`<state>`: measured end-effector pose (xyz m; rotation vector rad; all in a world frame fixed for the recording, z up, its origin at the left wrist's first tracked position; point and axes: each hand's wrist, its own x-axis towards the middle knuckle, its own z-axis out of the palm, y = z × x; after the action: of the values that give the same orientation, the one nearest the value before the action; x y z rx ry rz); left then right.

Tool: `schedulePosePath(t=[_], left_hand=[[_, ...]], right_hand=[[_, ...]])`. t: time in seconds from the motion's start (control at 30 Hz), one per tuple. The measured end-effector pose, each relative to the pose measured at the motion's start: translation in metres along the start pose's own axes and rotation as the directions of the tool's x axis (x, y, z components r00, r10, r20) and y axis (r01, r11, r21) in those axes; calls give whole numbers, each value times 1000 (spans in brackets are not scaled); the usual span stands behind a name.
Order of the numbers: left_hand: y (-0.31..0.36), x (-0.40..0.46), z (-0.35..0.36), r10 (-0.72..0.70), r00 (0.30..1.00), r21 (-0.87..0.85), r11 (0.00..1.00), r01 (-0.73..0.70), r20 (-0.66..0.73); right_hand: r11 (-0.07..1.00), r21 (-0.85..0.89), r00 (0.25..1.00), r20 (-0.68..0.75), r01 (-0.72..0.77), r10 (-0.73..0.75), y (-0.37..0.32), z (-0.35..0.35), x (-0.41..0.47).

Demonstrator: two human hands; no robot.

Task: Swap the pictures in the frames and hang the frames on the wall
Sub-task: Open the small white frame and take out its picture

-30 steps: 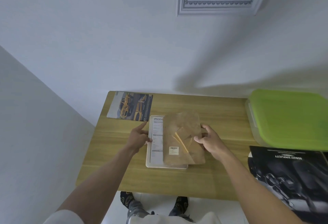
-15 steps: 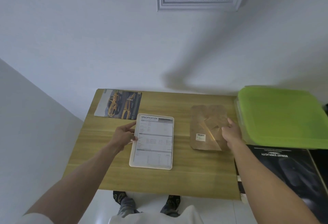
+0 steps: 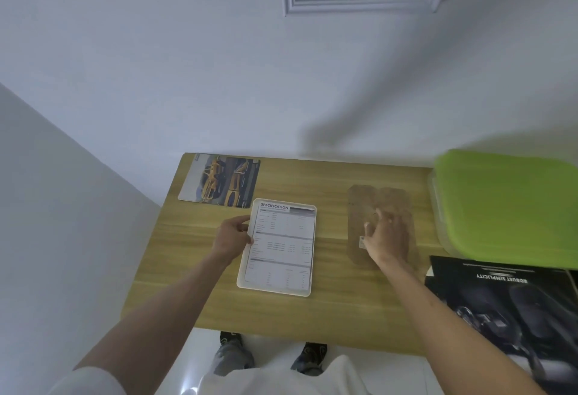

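left hand (image 3: 233, 239): grip pinches left edge of white frame (image 3: 276, 249), flat mid-counter (image 3: 328, 307) | right hand (image 3: 386, 238): blurred, over brown backing board (image 3: 380, 203) right of frame; grip cannot tell | car picture (image 3: 220, 180): far-left corner

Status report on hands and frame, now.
Left hand holds white frame by its left edge. Right hand flat over brown backing board. Nothing in the way.

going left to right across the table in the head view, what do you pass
car picture → left hand → white frame with the specification sheet → brown backing board under the right hand → green-lidded box
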<state>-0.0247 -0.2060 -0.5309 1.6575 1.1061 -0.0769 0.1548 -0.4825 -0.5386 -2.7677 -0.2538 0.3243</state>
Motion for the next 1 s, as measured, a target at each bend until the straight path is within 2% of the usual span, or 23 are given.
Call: schedulePosePath(t=[0.1,0.2,0.33,0.43,0.57,0.8,1.0], left_hand=[[-1,-3,3,35,999,50,998,-33,-35],[-7,-7,5,76,995,120,990,-69,-59],[-22,-13,4,224,974,386,902,-193,-37],[-31,-20,4,248,969,547,809,-213,10],[-38,-26,7,207,978,556,809,-190,32],[-43,-25,8,184,982,533,827,-179,44],[-46,-24,10,227,972,521,823,-227,64]], right_hand=[[968,120,954,181,220,-240,-32,20,-30],[934,118,904,238,336,-355,-59,39,-56],[968,31,939,236,251,-251,-82,54,-75],[976,-25,952,225,217,-206,-90,63,-83],[992,-21,971,208,122,-115,-105,71,-92],[949,255,964,237,-184,123,-121,75,-89],[980,107,969,201,-165,142,-127,80,-98]])
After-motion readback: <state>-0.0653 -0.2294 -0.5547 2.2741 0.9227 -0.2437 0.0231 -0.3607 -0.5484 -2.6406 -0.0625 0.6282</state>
